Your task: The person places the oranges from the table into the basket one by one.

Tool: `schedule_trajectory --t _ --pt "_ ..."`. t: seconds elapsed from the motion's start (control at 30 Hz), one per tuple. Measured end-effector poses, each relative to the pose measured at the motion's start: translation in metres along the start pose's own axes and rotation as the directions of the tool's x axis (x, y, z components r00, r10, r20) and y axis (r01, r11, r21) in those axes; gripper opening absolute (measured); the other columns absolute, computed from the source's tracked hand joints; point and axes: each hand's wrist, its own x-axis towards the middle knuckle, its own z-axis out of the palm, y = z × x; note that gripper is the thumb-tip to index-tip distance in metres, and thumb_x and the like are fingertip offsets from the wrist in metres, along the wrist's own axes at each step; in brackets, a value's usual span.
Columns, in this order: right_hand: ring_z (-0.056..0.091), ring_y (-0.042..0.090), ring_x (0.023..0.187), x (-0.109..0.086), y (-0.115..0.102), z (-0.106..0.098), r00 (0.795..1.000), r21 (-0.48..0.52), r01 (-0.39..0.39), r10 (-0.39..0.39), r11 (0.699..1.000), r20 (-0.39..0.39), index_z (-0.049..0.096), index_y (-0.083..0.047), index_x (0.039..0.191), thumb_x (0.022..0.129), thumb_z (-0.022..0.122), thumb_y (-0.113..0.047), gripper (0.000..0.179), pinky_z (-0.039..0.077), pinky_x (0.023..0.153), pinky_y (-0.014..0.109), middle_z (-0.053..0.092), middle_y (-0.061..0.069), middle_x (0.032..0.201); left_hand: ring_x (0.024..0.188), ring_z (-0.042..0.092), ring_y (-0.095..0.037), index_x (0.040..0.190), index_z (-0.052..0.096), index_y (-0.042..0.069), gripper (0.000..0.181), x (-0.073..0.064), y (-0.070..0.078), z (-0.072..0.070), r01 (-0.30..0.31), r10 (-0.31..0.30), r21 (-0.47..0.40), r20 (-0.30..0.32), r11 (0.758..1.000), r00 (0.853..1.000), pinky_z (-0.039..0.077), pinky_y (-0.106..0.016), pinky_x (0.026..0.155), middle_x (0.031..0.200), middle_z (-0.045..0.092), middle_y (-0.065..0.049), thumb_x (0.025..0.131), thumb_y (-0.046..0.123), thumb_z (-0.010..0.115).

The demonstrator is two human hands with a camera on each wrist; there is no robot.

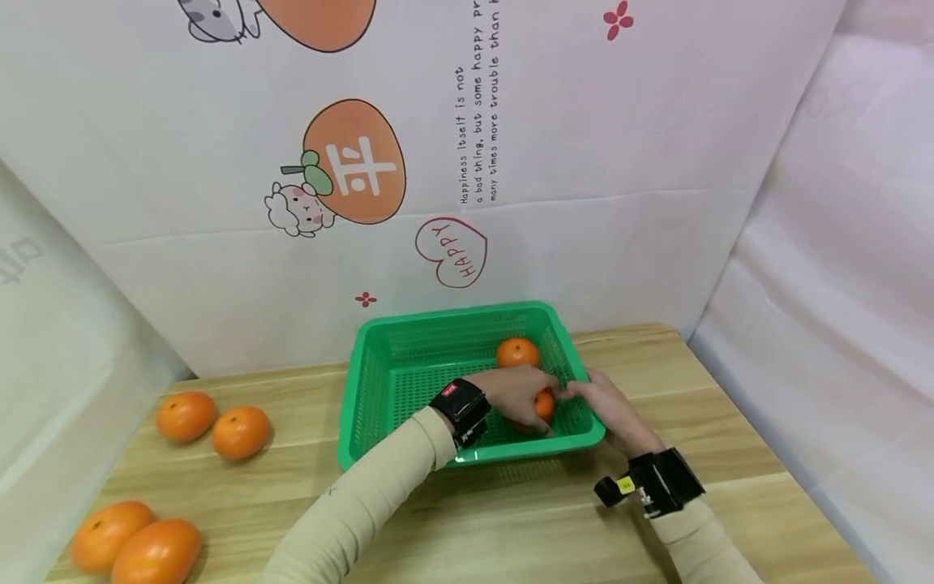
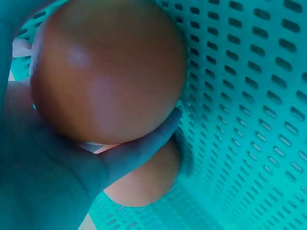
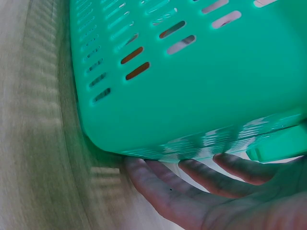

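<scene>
A green perforated plastic basket (image 1: 452,315) stands at the table's back edge. My left hand (image 1: 514,393) reaches into its right part and grips a mandarin (image 1: 543,404), mostly covered by the hand in the head view. Up close in the left wrist view, that held mandarin (image 2: 110,72) lies between thumb and fingers, with another mandarin (image 2: 144,182) beyond. In the head view the other mandarin (image 1: 517,353) rests behind the hand. At the basket's right side, my right hand (image 1: 613,410) holds the rim, its fingers (image 3: 163,191) against the outer wall.
On the table's left side lie a mandarin (image 1: 186,417) beside a second mandarin (image 1: 242,432), and nearer the front a touching pair, the front mandarin (image 1: 156,553) overlapping the other. A printed white cloth (image 1: 584,162) hangs behind the wooden table (image 1: 511,519).
</scene>
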Motion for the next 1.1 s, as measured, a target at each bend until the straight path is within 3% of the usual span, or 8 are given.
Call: schedule_trajectory --t 0.57,1.1 --pt "0.069 0.023 0.112 -0.001 0.001 0.001 1.0 -0.01 0.021 -0.021 1.0 0.0 0.038 0.006 0.154 0.095 0.051 -0.009 0.062 0.061 0.091 0.036 0.054 0.029 0.147 0.118 0.062 -0.007 0.135 0.067 0.015 0.053 -0.009 0.007 -0.002 -0.055 0.05 -0.038 -0.129 0.998 0.99 0.051 -0.017 0.098 0.135 0.069 0.003 0.091 0.039 0.083" --pt "0.067 0.028 0.118 -0.001 0.0 0.002 1.0 -0.009 0.018 -0.018 1.0 -0.003 0.032 0.005 0.16 0.096 0.051 -0.01 0.068 0.06 0.094 0.039 0.049 0.032 0.153 0.147 0.049 -0.02 0.134 0.066 0.02 0.05 -0.023 0.008 -0.005 0.018 -0.028 -0.074 -0.146 0.997 0.989 0.047 -0.03 0.114 0.146 0.062 0.001 0.089 0.035 0.085"
